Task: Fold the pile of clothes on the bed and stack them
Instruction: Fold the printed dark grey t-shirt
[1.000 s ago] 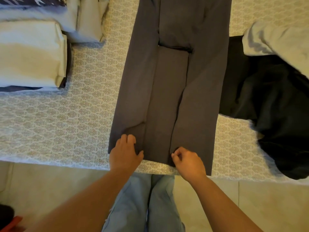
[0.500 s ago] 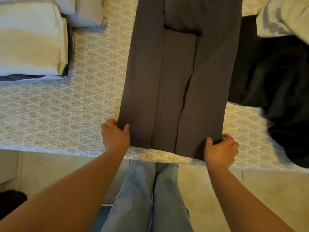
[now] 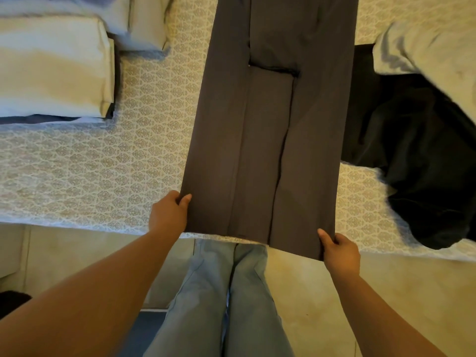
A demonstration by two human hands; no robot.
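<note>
Head-camera view, looking down over the near edge of a bed (image 3: 90,163) covered with a pale patterned bedspread. A dark grey garment (image 3: 262,140), its two sides folded lengthwise toward the middle so that it forms a long narrow panel, lies along the centre of the bed and runs out of view at the top; its near hem reaches the bed's edge and, at the right corner, hangs just past it. The left hand (image 3: 168,215) pinches the near left corner of the garment, thumb on top of the cloth and fingers curled beneath it. The right hand (image 3: 340,253) grips the near right corner in the same manner, thumb over the hem and fingers under it. To the left, well apart from the garment, sits a stack of folded pale clothes (image 3: 54,68), with a darker item showing beneath its lower edge. To the right, a crumpled black garment (image 3: 425,155) lies just beside the grey panel, partly covered at the top by a light grey garment (image 3: 432,45). The person's legs in light blue jeans (image 3: 226,300) stand on a pale tiled floor (image 3: 309,292) below the bed's edge.
</note>
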